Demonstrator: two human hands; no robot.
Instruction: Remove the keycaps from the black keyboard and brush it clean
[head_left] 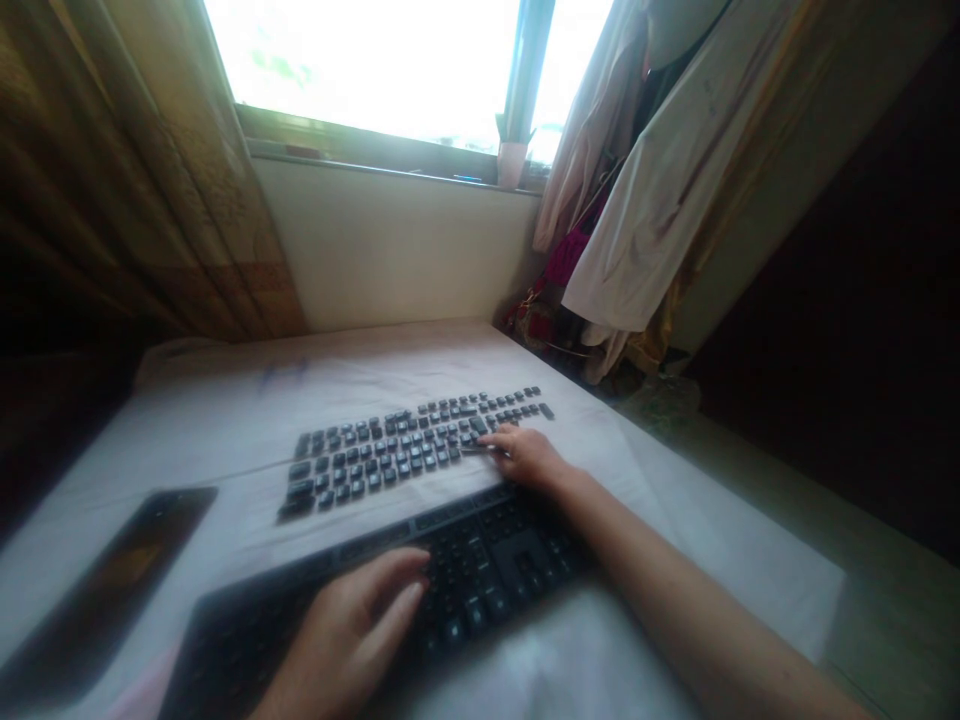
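Observation:
A black keyboard [517,550] lies across the cloth in front of me, many of its keycaps off and part of its frame bare. My left hand [360,620] rests over its middle, thumb and forefinger apart, the other fingers hidden. Beyond the keyboard, loose black keycaps [375,465] are laid out in rows. My right hand [525,455] is at the right part of these rows, its fingers pinched on a thin metallic tool [476,449] that points left among the keycaps. Blur hides the tool's exact kind.
On the left lies a dark, glossy flat slab [120,590], like a phone or tablet. The white sheet [637,500] ends at an edge on the right. Curtains [150,180] and hanging clothes [637,220] flank a bright window, with a small plant pot [511,165] on its sill.

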